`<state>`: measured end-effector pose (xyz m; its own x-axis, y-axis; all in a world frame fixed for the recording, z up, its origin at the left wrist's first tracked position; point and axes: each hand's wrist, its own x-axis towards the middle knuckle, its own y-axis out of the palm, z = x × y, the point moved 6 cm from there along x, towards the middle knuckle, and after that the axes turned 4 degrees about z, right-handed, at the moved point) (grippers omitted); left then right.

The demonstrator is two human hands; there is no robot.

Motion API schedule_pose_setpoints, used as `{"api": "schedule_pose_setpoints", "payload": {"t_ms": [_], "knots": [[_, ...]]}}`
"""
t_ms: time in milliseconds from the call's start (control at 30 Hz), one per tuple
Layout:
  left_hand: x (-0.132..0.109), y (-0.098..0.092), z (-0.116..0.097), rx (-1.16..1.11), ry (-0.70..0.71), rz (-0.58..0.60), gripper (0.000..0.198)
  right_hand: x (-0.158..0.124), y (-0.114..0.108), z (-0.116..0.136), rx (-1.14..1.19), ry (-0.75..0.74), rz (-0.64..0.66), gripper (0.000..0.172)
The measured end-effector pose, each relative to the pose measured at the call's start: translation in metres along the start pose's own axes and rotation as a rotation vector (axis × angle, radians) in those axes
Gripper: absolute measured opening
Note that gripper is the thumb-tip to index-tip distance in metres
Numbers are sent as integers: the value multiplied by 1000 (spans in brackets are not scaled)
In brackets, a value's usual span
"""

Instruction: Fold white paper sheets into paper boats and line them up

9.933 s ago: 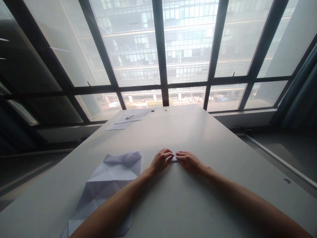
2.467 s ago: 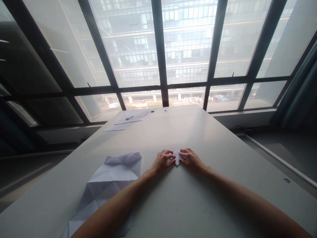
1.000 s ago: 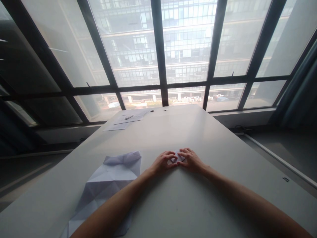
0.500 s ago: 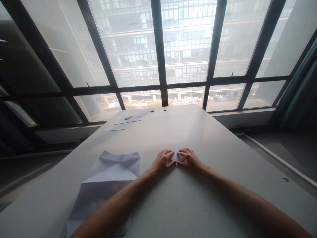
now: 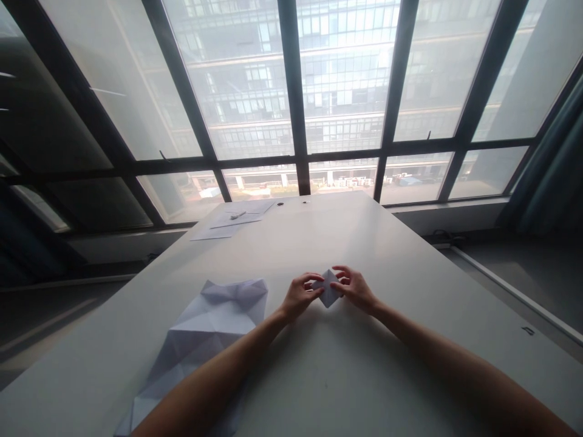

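A small piece of folded paper [image 5: 328,290], white and diamond-shaped, is held between my two hands over the middle of the table. My left hand [image 5: 300,295] pinches its left corner between thumb and fingers. On the opposite side, my right hand [image 5: 355,289] grips the right corner, with the index finger curved near the top point. Beside and partly beneath my left forearm lies a large creased sheet of paper [image 5: 212,331], its folds standing up from the surface.
The white table [image 5: 346,237] stretches away to a wall of windows [image 5: 341,79]. At its far left are several flat sheets of paper [image 5: 223,230] with a small white object [image 5: 237,215] on them, too small to name. A dark curtain [image 5: 542,176] hangs at right.
The folded paper, mostly covered by my fingers and flat on the table before, now shows as a diamond tilted up between my hands. The large creased sheet has shifted slightly right.
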<state>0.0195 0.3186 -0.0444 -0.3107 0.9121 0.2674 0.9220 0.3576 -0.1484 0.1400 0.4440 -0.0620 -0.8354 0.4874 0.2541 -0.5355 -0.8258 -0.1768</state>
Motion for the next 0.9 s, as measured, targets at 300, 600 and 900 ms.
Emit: {"api": "schedule_pose_setpoints", "payload": {"t_ms": [300,600,900], "knots": [[-3,-3,9,-64,-174,56,47,-7,14,7,77,102,173,32],[-3,3,-1,7,-176,105,47,-5,14,-1,68,91,173,41],[-2,-1,4,-23,-196,55,47,-4,8,3,82,59,124,38]]}}
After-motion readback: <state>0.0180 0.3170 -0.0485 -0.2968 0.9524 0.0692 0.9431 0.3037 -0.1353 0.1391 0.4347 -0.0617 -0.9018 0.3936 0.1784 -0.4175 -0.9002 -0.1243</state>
